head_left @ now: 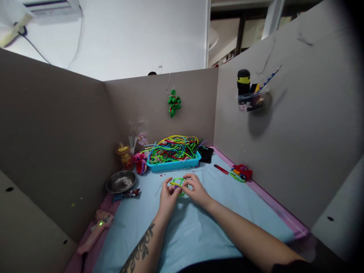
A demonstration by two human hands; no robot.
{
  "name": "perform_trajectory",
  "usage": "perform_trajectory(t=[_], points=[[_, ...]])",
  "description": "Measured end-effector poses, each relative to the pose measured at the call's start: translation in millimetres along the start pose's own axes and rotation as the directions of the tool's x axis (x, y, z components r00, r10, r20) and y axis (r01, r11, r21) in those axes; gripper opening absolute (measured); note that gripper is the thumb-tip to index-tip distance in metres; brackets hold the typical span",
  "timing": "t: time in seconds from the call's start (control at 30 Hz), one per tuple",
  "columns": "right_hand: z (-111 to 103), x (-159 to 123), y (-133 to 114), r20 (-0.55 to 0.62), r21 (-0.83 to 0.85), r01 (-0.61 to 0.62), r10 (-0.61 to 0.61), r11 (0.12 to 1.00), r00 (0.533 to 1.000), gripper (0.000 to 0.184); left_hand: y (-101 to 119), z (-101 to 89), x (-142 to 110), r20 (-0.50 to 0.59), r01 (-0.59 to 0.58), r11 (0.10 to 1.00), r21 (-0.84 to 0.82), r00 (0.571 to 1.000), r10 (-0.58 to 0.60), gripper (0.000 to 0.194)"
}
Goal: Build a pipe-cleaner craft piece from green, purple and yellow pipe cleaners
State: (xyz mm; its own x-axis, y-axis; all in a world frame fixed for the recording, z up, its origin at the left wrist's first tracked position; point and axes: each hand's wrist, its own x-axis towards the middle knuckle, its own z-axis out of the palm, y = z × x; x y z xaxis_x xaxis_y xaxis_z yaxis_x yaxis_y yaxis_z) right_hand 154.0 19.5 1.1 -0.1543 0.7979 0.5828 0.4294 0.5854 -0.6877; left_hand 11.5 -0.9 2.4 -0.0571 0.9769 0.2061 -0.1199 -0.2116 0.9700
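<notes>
Over the middle of the blue-covered table, my left hand (167, 197) and my right hand (198, 192) face each other and pinch one small piece of work between them. It is a loop-shaped pipe cleaner piece (176, 184) in green and yellow, with a bit of purple near the left fingertips. My fingers cover part of it, so its full shape is hidden. Thumb and fingers of both hands are closed on its edges. Just beyond it, a light blue tray (174, 165) holds a heap of pipe cleaners (176, 149) in many colours.
A metal bowl (111, 183) and a pink glue gun (95, 234) with a green light lie left. A thin dark stick (158, 189) lies beside my left hand. To the right are a red tool (221, 169) and red crafted piece (243, 171). Grey panels (162, 91) enclose the table.
</notes>
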Motion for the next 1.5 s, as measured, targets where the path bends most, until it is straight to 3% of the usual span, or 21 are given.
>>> perform_trajectory(t=[0.23, 0.53, 0.63, 0.73, 0.87, 1.0, 1.13, 1.3, 1.5], points=[[-2.7, -5.1, -6.1, 0.036, -0.194, 0.202, -0.198, 0.96, 0.979, 0.011, -4.9, -1.9, 1.3, 0.011, -0.02, 1.0, 0.015, 1.0, 0.02, 0.054], [-1.6, -6.0, -1.9, 0.04, -0.145, 0.28, -0.277, 0.949, 0.96, 0.012, -10.9, -3.6, 6.2, -0.007, 0.026, 0.999, -0.034, 1.0, -0.026, 0.059], [-3.4, -2.7, -0.4, 0.015, -0.101, 0.266, -0.266, 0.959, 0.964, 0.01, -8.9, -4.7, 6.8, -0.002, 0.03, 0.999, -0.031, 1.0, -0.03, 0.059], [-8.2, 3.5, 5.9, -0.092, -0.023, 0.181, -0.182, 0.983, 0.979, 0.01, -3.9, -5.2, 5.0, 0.036, 0.032, 0.999, -0.007, 0.999, -0.032, 0.061], [-19.0, 9.6, 13.7, -0.155, 0.036, 0.101, -0.094, 0.994, 0.983, 0.012, 0.0, -5.0, -0.6, 0.147, -0.017, 0.992, 0.122, 0.989, -0.001, 0.073], [-23.7, 8.0, 9.6, -0.016, -0.012, 0.201, -0.201, 0.98, 0.979, 0.028, -3.6, -4.8, -7.7, 0.323, -0.177, 0.943, 0.282, 0.943, 0.08, 0.084], [-18.5, 4.9, 4.1, 0.168, -0.041, 0.282, -0.272, 0.958, 0.947, 0.04, -7.7, -5.4, -13.0, 0.464, -0.274, 0.897, 0.347, 0.881, 0.09, 0.086], [-19.4, 6.8, 8.2, 0.274, 0.025, 0.274, -0.27, 0.961, 0.923, 0.032, -3.4, -9.0, -12.3, 0.49, -0.354, 0.869, 0.346, 0.858, 0.154, 0.083], [-20.7, 8.0, 14.1, 0.34, 0.135, 0.207, -0.241, 0.969, 0.909, 0.042, -0.3, -14.6, -8.2, 0.443, -0.433, 0.836, 0.337, 0.857, 0.266, 0.073]])
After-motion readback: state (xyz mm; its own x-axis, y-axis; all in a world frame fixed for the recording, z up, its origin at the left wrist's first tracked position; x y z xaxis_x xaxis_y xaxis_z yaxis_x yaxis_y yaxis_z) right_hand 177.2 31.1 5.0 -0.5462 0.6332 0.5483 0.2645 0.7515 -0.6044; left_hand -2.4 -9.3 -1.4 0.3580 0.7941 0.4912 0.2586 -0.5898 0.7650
